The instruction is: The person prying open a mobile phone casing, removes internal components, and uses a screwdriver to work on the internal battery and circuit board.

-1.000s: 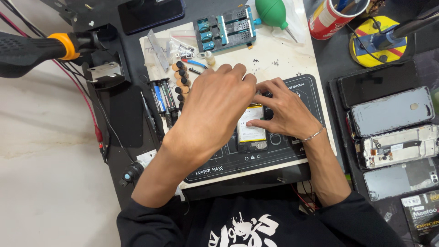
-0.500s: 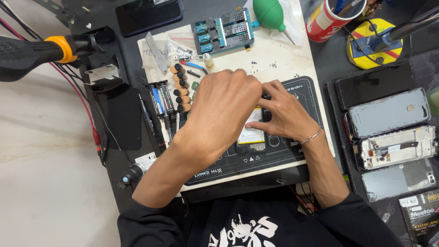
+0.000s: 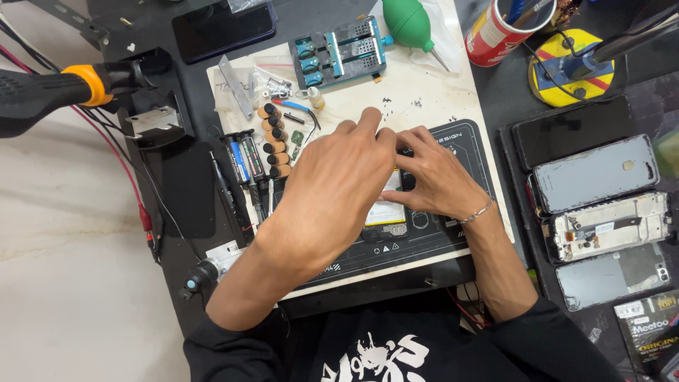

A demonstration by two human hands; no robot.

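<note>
An opened phone, its pale battery showing, lies on a dark repair mat. My left hand lies palm-down over most of the phone. Its fingertips are bunched at the phone's top end, and anything pinched in them is hidden. My right hand, with a thin bracelet at the wrist, presses its fingers on the phone's upper right part. The two hands' fingertips meet there.
A row of screwdriver bits and batteries lies left of the mat. Behind are a blue clamp jig, a green air blower and a red can. Several phone parts lie to the right, and a black-and-orange tool to the left.
My left hand has slid further over the phone toward its top end. My right-hand fingers have closed in beside it, and less of the battery shows.
</note>
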